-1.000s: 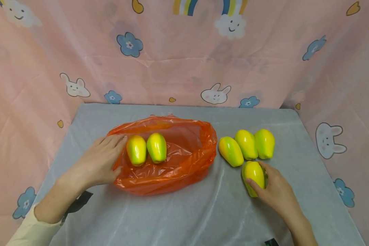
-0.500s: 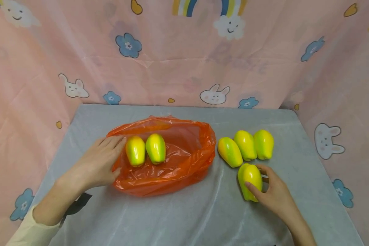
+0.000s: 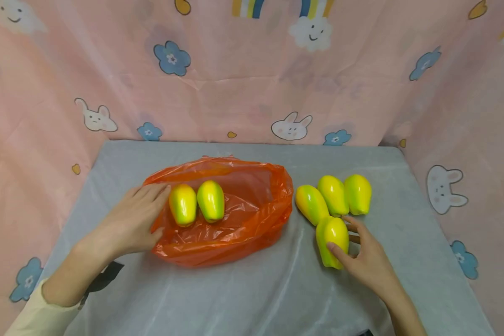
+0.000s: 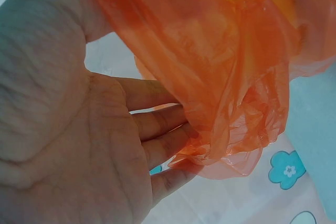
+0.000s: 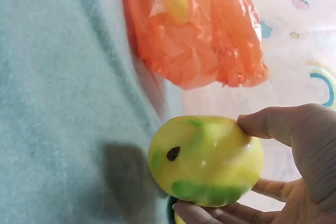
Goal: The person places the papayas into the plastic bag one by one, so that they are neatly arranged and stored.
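My right hand grips a yellow-green papaya, thumb on one side and fingers on the other. In the right wrist view, a dark stem spot shows on the end of this papaya, and a shadow falls beside it on the cloth. My left hand rests at the left rim of an orange plastic bag, fingers fairly straight and apart from the thumb. Plastic hides its fingertips in the left wrist view. Inside the spread-open bag lie two papayas, a left one and a right one.
Three more papayas lie right of the bag: a near one, a middle one and a far-right one. Grey cloth covers the table. A pink patterned curtain hangs behind and at both sides.
My right hand has moved left with the papaya, away from where it was and closer to the bag. My left hand and the bag stay nearly as they were.
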